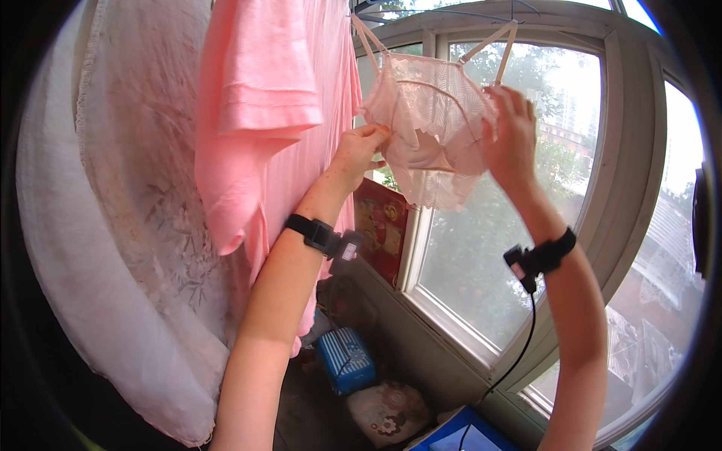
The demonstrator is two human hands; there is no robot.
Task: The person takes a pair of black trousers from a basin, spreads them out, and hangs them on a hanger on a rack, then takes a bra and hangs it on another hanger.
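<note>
A pale pink lace bra [444, 98] hangs by its two straps from a blue hanger [444, 10] in front of the window. My left hand [355, 156] pinches the lower left side of the bra between thumb and fingers. At its right edge, my right hand [514, 143] is raised with curled fingers closed on the side of the lace, just below the strap. Both forearms reach up from the lower edge, each with a black strap and small device at the wrist.
Pink clothing [263, 98] hangs close on the left, beside a white patterned fabric [162, 225]. Behind the bra stands a framed window [481, 263]. A red box or panel [382, 225] leans below it. Lower down are a blue striped package [346, 359] and a floral cushion-like item [387, 413].
</note>
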